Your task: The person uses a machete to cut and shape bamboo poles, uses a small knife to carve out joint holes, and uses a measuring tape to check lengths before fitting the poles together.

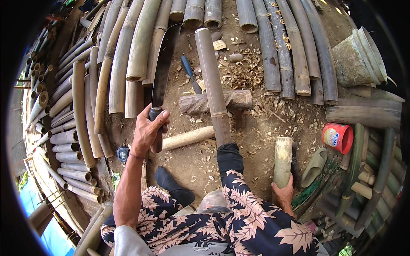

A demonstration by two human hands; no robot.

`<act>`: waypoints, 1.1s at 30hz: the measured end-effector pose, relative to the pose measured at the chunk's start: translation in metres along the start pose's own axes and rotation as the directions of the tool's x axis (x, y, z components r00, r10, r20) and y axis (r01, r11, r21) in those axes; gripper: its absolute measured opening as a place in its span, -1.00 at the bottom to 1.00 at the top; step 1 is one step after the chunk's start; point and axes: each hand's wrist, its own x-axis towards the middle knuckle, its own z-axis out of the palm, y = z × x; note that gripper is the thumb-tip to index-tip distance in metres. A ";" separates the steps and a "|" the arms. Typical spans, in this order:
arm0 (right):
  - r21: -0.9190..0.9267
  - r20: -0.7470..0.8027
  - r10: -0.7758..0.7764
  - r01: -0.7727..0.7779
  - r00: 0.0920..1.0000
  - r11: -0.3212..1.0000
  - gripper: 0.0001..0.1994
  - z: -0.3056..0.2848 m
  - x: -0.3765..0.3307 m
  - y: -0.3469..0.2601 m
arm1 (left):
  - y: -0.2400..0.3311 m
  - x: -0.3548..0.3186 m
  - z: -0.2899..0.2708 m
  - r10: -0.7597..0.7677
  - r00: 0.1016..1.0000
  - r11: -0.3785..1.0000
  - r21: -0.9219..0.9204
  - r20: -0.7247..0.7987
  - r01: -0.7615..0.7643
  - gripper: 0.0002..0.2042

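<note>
My left hand is wrapped round the handle of a machete, whose long dark blade points up and away. My right hand grips the lower end of a short, pale, thick piece of bamboo or wood, held upright at the right. Between them a bamboo pole lies across a rough log. Its near end meets my right foot in a black sock. The machete is apart from the pole. A peeled pale pole lies beside the machete handle.
Bamboo poles line the far left, with more at far right. A blue-handled tool lies near the log among wood chips. A red tub, a green slipper and a dirty bucket stand right. A tape measure lies left.
</note>
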 end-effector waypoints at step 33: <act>0.523 0.282 -0.411 0.220 0.867 0.824 -0.07 -0.086 0.052 -0.242 | -0.012 0.044 -0.017 -0.092 0.964 0.201 0.953 0.248 -0.226 -0.24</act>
